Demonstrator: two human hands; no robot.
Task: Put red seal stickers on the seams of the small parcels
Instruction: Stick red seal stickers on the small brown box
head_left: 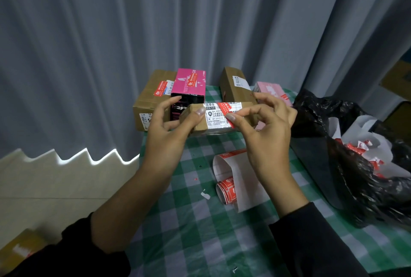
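While left hand [169, 125] and right hand [264, 130] clamp the ends of the small parcel [216, 118] above the table [200, 232], right thumb on the red seal sticker [225, 108], it reads as light, stiff cardboard, so end grips suit.

Grey curtain [89, 43] far. Green-checked tablecloth [189, 232] near. Black plastic bag [355, 192] right, holding white paper scraps [364, 134].
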